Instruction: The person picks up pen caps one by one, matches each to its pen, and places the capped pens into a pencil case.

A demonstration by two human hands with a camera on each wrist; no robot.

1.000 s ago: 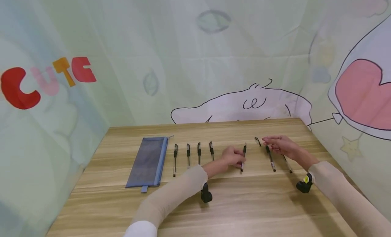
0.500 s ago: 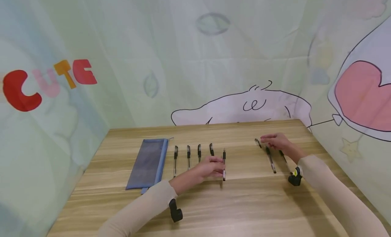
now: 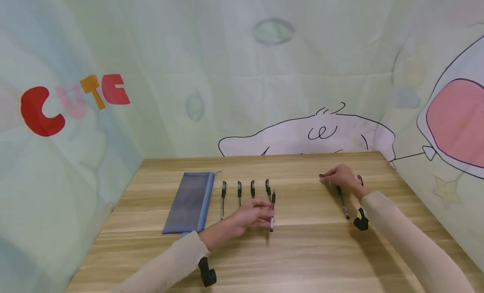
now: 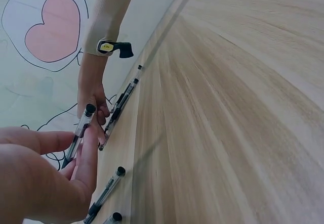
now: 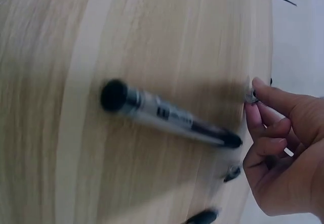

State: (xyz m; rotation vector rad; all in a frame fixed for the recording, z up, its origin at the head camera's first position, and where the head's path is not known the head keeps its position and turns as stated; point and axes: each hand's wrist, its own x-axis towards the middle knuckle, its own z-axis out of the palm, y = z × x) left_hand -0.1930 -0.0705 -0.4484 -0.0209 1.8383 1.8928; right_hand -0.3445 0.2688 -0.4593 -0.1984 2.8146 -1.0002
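Note:
My left hand [image 3: 245, 217] pinches an uncapped black gel pen [image 3: 273, 202] between thumb and fingers, its bare tip pointing away. In the left wrist view this pen [image 4: 78, 135] tilts above the table. At the right, my right hand [image 3: 341, 177] pinches a small pen cap [image 3: 321, 176] by the fingertips; the right wrist view shows the cap [image 5: 250, 95] partly covered by the fingers. Below that hand lies another black pen [image 3: 343, 202], blurred in the right wrist view. A further dark pen part [image 3: 360, 179] shows beyond the right wrist, mostly hidden.
Several capped black pens [image 3: 223, 196] lie in a row left of centre, some partly behind the left hand. A blue mesh zip pouch [image 3: 187, 205] lies flat at the left. Printed cloth walls [image 3: 227, 74] stand behind and beside the wooden table [image 3: 302, 251].
The left hand has carried the uncapped pen leftward and nearer, beside the capped row. The right hand has reached slightly left and taken hold of the cap that lay on the table.

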